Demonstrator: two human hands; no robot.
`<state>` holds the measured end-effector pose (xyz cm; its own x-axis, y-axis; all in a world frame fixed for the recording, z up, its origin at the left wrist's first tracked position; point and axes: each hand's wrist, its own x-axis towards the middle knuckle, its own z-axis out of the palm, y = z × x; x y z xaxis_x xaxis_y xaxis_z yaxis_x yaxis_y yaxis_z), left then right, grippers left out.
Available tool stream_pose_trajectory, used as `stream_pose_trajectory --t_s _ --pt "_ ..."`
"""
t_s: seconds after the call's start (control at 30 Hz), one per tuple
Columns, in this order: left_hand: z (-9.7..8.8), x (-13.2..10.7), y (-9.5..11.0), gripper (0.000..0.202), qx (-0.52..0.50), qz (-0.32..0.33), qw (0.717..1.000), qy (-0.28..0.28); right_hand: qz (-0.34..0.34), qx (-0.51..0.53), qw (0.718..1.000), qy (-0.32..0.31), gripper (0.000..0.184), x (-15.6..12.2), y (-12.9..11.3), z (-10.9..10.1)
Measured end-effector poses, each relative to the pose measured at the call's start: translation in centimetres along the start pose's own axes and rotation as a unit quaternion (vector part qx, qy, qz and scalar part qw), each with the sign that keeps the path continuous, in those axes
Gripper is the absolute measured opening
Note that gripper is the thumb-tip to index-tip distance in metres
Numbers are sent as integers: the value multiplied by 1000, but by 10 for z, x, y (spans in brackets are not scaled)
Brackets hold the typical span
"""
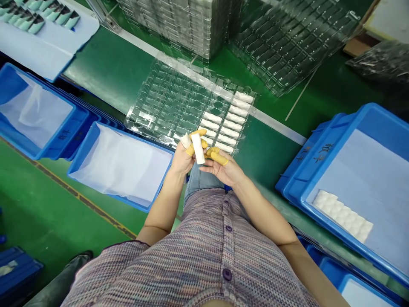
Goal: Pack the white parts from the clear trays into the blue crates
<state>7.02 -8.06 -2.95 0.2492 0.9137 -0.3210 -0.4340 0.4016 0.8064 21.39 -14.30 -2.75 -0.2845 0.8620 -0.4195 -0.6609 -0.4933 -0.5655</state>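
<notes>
A smooth white oblong piece (198,149) is upright in front of my body, held in the fingers of my left hand (187,155). Yellow finger cots cover some of those fingertips, and a whitish cap-like covering shows on another. From the other side, my right hand (225,166) pinches at the piece's lower right edge, also with yellow finger cots; its lower fingers are partly hidden. Just beyond both hands lies a clear plastic tray (169,98) with rows of moulded slots. Several white pieces (231,125) fill slots in its right-hand columns.
Stacked clear trays (179,25) stand behind the green bench (105,72), with more trays (287,47) to their right. Blue bins lined with white sheet (121,166) stand at left. A blue bin (367,140) at right holds several white pieces (343,215). Teal-and-dark parts (38,15) lie top left.
</notes>
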Motion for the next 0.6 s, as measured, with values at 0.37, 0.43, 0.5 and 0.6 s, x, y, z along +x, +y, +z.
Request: stream_pose_trajectory --t_s 0.37,0.43,0.5,0.6 --pt "8 -10 10 34 77 94 992 34 59 50 997 -19 31 7 3 5" --pt "8 -9 11 39 50 70 996 23 81 62 994 -21 25 8 3 6" --pt "6 -7 10 44 39 65 997 15 99 70 992 -22 21 8 5 6" --pt "-2 2 5 52 4 64 998 19 94 42 994 -23 27 15 7 -1"
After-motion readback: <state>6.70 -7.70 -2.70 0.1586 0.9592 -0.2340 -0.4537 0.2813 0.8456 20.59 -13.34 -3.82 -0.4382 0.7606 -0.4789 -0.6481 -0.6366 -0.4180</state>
